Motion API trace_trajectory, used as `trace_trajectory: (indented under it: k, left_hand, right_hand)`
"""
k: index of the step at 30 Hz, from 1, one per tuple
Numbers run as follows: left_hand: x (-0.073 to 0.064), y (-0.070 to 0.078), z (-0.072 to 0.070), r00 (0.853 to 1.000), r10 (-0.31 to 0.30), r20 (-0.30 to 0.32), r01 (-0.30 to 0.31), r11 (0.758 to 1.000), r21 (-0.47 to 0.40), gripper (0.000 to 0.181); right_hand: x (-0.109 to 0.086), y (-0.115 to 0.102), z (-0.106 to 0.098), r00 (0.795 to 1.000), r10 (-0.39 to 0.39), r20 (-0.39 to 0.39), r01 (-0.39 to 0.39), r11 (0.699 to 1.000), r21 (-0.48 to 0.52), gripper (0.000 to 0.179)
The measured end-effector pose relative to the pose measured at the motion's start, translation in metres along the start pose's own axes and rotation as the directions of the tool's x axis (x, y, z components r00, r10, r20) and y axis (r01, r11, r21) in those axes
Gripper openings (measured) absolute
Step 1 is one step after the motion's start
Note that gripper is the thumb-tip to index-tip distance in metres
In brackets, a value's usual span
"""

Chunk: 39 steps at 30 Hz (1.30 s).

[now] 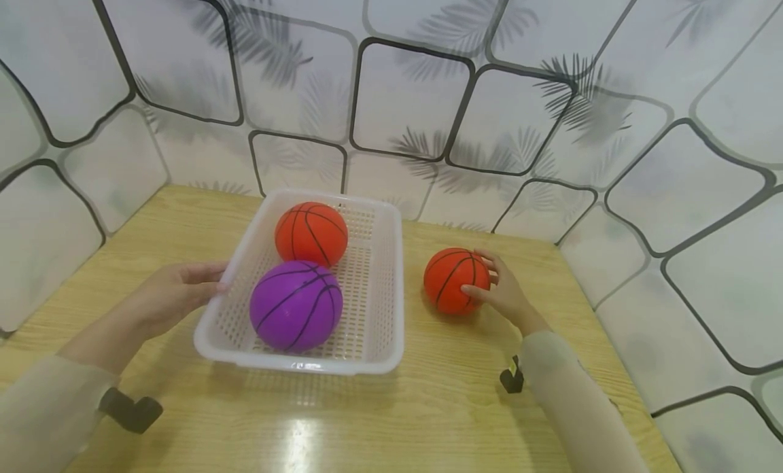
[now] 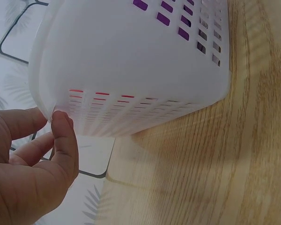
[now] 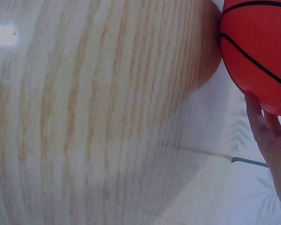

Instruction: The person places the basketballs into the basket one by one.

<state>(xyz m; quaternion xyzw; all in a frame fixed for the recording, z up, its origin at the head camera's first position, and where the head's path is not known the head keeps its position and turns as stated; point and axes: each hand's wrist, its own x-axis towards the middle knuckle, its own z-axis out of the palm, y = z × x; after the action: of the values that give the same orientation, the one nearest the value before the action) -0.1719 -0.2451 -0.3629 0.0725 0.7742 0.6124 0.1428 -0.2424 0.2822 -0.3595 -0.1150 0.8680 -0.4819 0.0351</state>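
Observation:
A white plastic basket [image 1: 300, 365] with slotted walls stands left of centre, holding a purple toy basketball [image 1: 296, 308] in front and a red toy basketball [image 1: 310, 232] behind it. My left hand [image 1: 174, 295] pinches the basket's left rim between thumb and fingers, as the left wrist view of the hand [image 2: 35, 176] also shows. To the right of the basket, my right hand [image 1: 506, 293] grips a second red basketball [image 1: 449, 281] from its right side, thumb in front and fingers behind. This ball sits right at the tabletop in the right wrist view.
The pale wood table [image 1: 342, 425] runs back to a wall [image 1: 404, 99] patterned with dark outlines and leaves. Walls also rise at the left and right sides. A dark wrist-camera mount [image 1: 131, 410] hangs from the left sleeve, another [image 1: 512, 378] from the right.

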Motion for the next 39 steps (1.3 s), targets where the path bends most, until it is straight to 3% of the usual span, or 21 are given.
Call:
trace_trajectory:
  k: [10,17,20,26,34,39]
  left_hand:
    - [0.000,0.001,0.000,1.000,-0.001,0.004,0.001,1.000,-0.001,0.059]
    - [0.000,0.001,0.000,1.000,0.002,0.013,-0.002,1.000,-0.013,0.058]
    - [0.000,0.001,0.000,1.000,0.001,0.011,-0.001,1.000,-0.019,0.058]
    - [0.000,0.001,0.001,1.000,0.003,0.015,-0.002,1.000,-0.021,0.058]
    - [-0.001,0.002,0.001,1.000,0.005,0.015,-0.005,1.000,0.026,0.058]
    - [-0.001,0.002,0.001,1.000,-0.004,0.009,0.003,0.998,0.065,0.058]
  right_hand:
    - [0.003,-0.006,-0.006,0.999,-0.026,-0.020,0.026,0.999,-0.035,0.073]
    - [0.021,0.008,-0.015,0.997,-0.062,-0.036,0.061,0.998,-0.027,0.076]
    - [0.026,0.005,-0.018,0.994,-0.095,-0.046,0.093,0.995,-0.036,0.076]
    - [0.035,-0.017,-0.020,0.991,-0.127,-0.031,0.127,0.992,-0.022,0.074]
    - [0.030,-0.072,-0.011,0.988,-0.152,-0.004,0.151,0.988,-0.028,0.071]
    - [0.038,-0.084,-0.003,0.984,-0.175,0.021,0.175,0.984,-0.022,0.072]
